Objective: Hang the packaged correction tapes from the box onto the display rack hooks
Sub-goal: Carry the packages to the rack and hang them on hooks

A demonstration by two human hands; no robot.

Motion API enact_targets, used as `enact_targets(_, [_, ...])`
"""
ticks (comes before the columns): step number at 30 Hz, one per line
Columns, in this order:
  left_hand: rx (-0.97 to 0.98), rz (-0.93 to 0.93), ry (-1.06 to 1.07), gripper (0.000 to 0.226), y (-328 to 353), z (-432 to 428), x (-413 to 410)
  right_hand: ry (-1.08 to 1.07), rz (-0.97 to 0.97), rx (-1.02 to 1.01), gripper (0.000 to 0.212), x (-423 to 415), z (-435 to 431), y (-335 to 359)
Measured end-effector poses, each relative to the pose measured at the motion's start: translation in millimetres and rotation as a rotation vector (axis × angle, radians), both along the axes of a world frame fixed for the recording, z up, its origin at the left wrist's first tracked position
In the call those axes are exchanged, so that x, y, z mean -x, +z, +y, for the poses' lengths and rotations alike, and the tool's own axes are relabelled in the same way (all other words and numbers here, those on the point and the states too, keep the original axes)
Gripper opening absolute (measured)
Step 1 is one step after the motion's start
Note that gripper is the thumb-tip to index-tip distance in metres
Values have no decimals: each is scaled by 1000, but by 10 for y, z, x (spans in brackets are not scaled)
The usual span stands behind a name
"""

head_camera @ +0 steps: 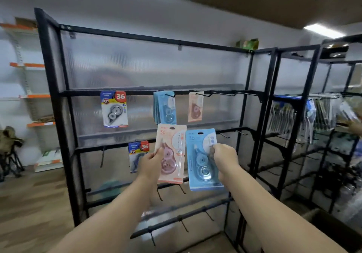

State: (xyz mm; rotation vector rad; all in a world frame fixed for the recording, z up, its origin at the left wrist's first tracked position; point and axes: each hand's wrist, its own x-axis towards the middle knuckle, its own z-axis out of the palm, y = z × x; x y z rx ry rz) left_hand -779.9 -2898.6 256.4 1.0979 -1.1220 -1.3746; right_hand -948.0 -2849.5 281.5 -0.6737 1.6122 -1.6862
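Note:
My left hand [149,161] grips a pink packaged correction tape [173,150] by its left edge, held upright before the black display rack [246,103]. Beside it, my right hand [225,157] pinches a blue packaged correction tape [201,164] at its right edge. On the upper rail hang a stack of blue packs [164,107], one pink pack [195,106] and a dark blue "36" pack [114,108]. Another "36" pack [138,153] hangs on the lower rail, partly behind my left hand. Bare hooks [225,94] stick out to the right on the upper rail.
A cardboard box [333,227] shows at the lower right edge. A second black rack [297,119] with hanging stationery packs stands to the right. White shelving with orange edges [33,96] lines the left wall. More bare hooks [184,225] line the lower rails.

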Motion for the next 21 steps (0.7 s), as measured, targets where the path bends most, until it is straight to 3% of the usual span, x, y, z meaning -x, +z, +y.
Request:
enact_targets(4, [24, 17, 117, 36, -5, -524, 218, 99, -5, 59, 18, 244, -672, 204])
enact_targets(8, [21, 63, 262, 33, 115, -797, 382, 204, 44, 114, 7, 416, -1355, 425])
enact_targets(12, [12, 81, 398, 27, 188, -954, 431, 297, 161, 187, 17, 433, -1795, 630])
enact_targets(17, [10, 76, 513, 21, 172, -1096, 417, 243, 406, 246, 33, 445, -2131, 658])
enact_targets(21, [4, 69, 524, 21, 191, -1223, 434, 219, 520, 290, 29, 428, -2260, 523])
